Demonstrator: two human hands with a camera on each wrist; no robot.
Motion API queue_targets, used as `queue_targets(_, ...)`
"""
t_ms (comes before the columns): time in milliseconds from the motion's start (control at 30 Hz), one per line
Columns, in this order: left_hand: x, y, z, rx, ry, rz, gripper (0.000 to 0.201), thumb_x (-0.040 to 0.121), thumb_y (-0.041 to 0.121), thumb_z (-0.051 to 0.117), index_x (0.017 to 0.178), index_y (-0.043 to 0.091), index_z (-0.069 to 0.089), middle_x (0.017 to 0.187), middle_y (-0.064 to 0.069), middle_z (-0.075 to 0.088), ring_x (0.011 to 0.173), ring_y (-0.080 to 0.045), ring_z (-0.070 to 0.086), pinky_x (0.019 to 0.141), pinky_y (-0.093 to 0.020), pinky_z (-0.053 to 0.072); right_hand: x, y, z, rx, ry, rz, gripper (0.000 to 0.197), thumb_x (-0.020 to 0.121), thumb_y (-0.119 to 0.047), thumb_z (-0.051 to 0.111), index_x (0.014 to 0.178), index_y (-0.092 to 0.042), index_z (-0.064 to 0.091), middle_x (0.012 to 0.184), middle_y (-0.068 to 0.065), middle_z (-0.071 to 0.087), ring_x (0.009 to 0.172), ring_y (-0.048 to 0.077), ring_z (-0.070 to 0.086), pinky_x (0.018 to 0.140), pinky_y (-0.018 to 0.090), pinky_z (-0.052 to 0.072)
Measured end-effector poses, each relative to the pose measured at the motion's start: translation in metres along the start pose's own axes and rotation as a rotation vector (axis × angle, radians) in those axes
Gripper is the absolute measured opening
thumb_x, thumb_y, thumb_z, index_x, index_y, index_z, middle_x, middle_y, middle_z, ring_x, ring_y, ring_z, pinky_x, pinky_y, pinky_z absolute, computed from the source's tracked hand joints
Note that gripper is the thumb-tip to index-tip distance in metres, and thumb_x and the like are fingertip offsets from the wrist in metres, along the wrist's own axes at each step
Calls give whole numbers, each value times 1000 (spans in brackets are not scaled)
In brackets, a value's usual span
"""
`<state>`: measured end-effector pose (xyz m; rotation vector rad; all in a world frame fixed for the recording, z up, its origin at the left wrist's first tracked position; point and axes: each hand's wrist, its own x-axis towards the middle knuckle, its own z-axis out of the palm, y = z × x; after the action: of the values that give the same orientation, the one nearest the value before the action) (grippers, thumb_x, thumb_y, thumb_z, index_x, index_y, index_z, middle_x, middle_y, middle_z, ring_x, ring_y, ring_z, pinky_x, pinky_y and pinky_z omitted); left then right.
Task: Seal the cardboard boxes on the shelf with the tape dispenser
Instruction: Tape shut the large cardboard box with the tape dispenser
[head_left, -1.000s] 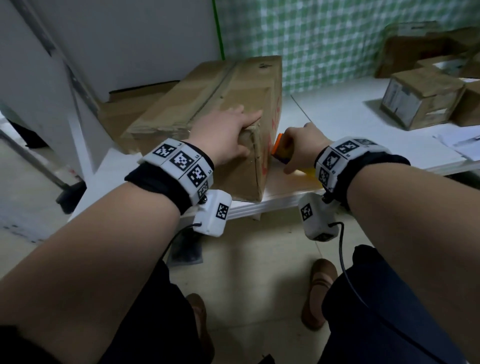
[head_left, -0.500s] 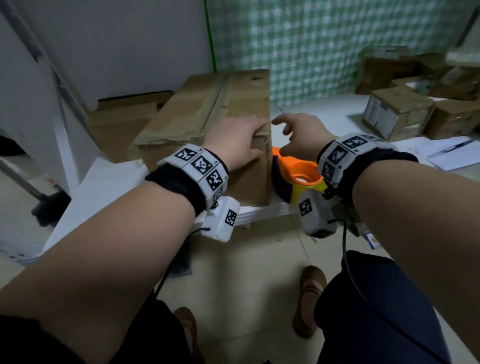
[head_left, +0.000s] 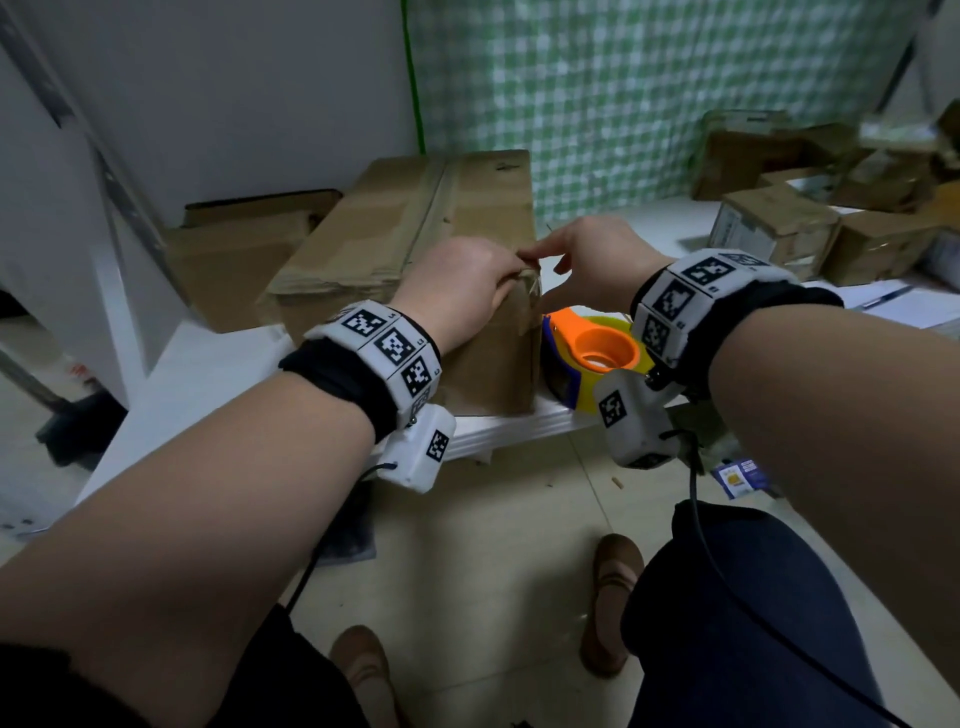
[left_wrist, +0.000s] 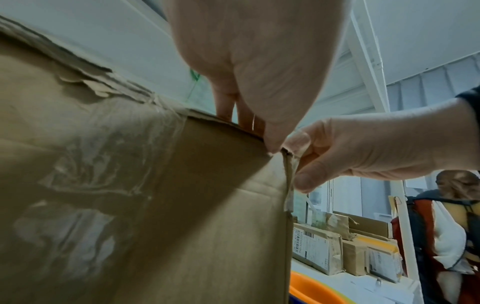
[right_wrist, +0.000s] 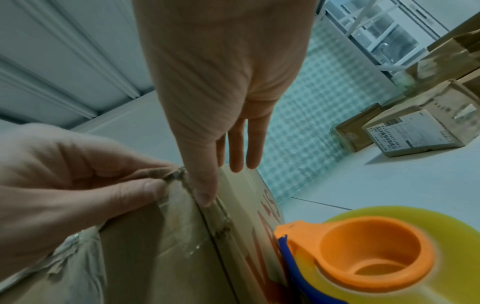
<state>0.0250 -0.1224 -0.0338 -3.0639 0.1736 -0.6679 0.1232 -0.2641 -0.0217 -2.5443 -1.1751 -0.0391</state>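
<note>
- Both hands now meet at the cardboard box (head_left: 415, 228)'s near corner; a second ago the right hand (head_left: 587, 260) gripped the tape dispenser (head_left: 597, 358).
- Dispenser lies released at the shelf (head_left: 208, 374)'s front edge.
- Left hand (head_left: 457, 291) pinches the corner; right hand's straight fingers (right_wrist: 205, 193) press tape (right_wrist: 182, 222) down, likely finishing this seal.

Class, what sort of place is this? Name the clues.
Probably a parcel packing or storage room: labelled cardboard boxes piled on a white shelf, a large box at hand, a tape dispenser beside it.
</note>
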Motion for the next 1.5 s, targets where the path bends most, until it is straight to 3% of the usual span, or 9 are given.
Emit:
queue_targets(200, 5, 6, -6, 98, -104, -76, 31, 98, 26, 40, 113, 17, 66, 104, -7, 67, 98, -27, 57, 77, -36, 43, 2, -1, 2, -35, 0, -3, 63, 72, -34, 80, 130, -22, 59, 128, -1, 62, 111, 19, 58, 82, 21, 37)
queue_targets(300, 7, 6, -12, 115, -143, -50, 33, 98, 31, 41, 119, 18, 63, 107, -7, 66, 102, -27, 56, 75, -32, 39, 1, -3, 2, -55, 2, 4, 62, 71, -34, 81, 128, -23, 61, 124, 0, 64, 108, 19, 60, 83, 23, 40)
queue_targets(567, 9, 8, -18, 106, -169, -22, 34, 98, 34, 41, 112, 18, 67, 102, -7, 68, 98, -28, 58, 70, -30, 36, 1, -9, 3, -152, 29, 10, 60, 65, -40, 82, 121, -25, 64, 111, 4, 68, 100, 23, 63, 79, 29, 48)
queue_targets(800, 21, 7, -26, 63, -258, -77, 30, 94, 36, 49, 103, 18, 71, 77, 2, 55, 76, -15, 44, 66, -28, 31, -3, -12, 7, -241, 66, 15, 59, 66, -45, 80, 118, -23, 64, 106, 7, 67, 97, 27, 62, 74, 36, 53)
queue_targets(967, 25, 6, -36, 13, -358, -75, 22, 86, 28, 51, 76, 15, 66, 60, 0, 49, 69, -24, 50, 54, -30, 29, -4, -14, 10, -252, 100, 13, 56, 68, -49, 76, 116, -23, 65, 105, 7, 65, 99, 28, 59, 73, 35, 50)
queue_targets(1100, 22, 1, -43, -93, -398, -97, 25, 86, 25, 52, 101, 19, 72, 77, 0, 62, 70, -15, 49, 56, -25, 35, -4, -13, 12, -273, 109, 2, 51, 72, -52, 73, 113, -23, 66, 102, 7, 64, 96, 27, 59, 67, 32, 42)
queue_targets(1233, 14, -4, -48, -219, -384, -140, 40, 84, 22, 59, 124, 25, 63, 110, 3, 67, 94, -11, 57, 79, -23, 42, 0, -12, 12, -272, 106, 2, 49, 80, -59, 62, 111, -21, 67, 99, 7, 65, 94, 26, 60, 66, 31, 41)
queue_targets(1367, 0, -28, -61, -224, -363, -260, 54, 84, 21, 62, 136, 26, 49, 138, 2, 51, 122, -15, 50, 95, -22, 36, 4, -12, 9, -263, 83, 22, 47, 87, -57, 54, 111, -19, 67, 103, 7, 66, 96, 26, 59, 68, 31, 43)
queue_targets(1500, -27, -68, -67, -117, -463, -422, 72, 84, 22, 65, 147, 24, 31, 148, 0, 39, 130, -18, 43, 101, -24, 31, 4, -17, 9, -335, 66, 11, 47, 84, -54, 60, 115, -18, 63, 104, 8, 64, 95, 27, 59, 65, 30, 41)
